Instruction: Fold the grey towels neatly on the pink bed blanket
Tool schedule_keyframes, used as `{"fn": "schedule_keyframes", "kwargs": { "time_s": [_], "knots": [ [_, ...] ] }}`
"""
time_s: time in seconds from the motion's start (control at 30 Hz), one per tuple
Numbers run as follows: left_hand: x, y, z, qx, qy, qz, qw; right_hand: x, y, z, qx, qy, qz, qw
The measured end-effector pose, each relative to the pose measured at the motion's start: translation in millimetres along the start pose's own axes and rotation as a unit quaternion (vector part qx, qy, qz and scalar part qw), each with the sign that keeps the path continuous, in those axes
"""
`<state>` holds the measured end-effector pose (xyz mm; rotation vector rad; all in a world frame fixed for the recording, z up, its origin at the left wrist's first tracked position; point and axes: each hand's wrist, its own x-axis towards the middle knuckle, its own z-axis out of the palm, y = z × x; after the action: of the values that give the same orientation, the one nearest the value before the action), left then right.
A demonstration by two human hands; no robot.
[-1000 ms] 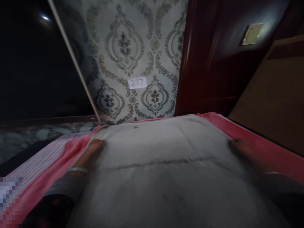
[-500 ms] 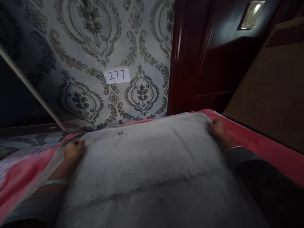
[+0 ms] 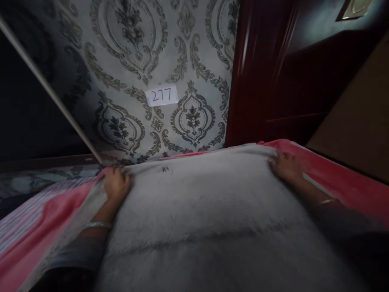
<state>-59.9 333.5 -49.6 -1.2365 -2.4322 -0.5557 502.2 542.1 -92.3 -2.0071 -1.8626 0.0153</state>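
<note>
A wide grey-white cloth (image 3: 200, 202) with a dark crease across it and a small dark mark near its far edge lies spread before me. On its far left part rests my left hand (image 3: 117, 182), palm down, fingers loosely apart and touching the fabric. My right hand (image 3: 287, 167) lies on the far right part, its fingers stretched out over the cloth and slightly blurred. Pink-red fabric (image 3: 343, 172) shows under the cloth on both sides.
Patterned wallpaper (image 3: 191, 61) with a paper label reading 277 (image 3: 162, 95) rises behind the far edge. A dark red door (image 3: 273, 93) and a brown panel (image 3: 358, 121) stand to the right. A dark screen-like panel with a pale edge (image 3: 54, 95) is at left.
Both hands have gone from pinching the cloth's far corners to lying on it with loosened fingers. My left hand sits further right. The view has shifted slightly left.
</note>
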Motion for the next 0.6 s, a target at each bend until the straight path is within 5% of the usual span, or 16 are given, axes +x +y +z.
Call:
{"fn": "schedule_keyframes", "kwargs": {
  "time_s": [0.07, 0.13, 0.23, 0.4, 0.6],
  "knots": [
    [-12.5, 20.8, 3.0, -0.01, -0.026, 0.142, 0.99, -31.8, -33.8, 4.0, -0.032, -0.014, -0.147, 0.989],
    [-30.6, 43.7, 9.9, -0.032, -0.098, 0.272, 0.957, -64.8, -63.8, 12.6, -0.03, -0.075, -0.31, 0.947],
    [-55.0, 67.8, 22.2, -0.046, -0.229, 0.365, 0.901, -92.9, -86.3, 26.1, -0.011, -0.157, -0.399, 0.903],
    [-53.4, 50.9, 27.0, -0.014, -0.272, 0.327, 0.905, -64.5, -50.3, 27.5, -0.046, -0.159, -0.312, 0.936],
    [-46.0, -31.4, -1.0, 0.019, -0.227, 0.231, 0.946, -23.2, 76.8, 17.1, -0.046, -0.103, -0.158, 0.981]
  ]
}}
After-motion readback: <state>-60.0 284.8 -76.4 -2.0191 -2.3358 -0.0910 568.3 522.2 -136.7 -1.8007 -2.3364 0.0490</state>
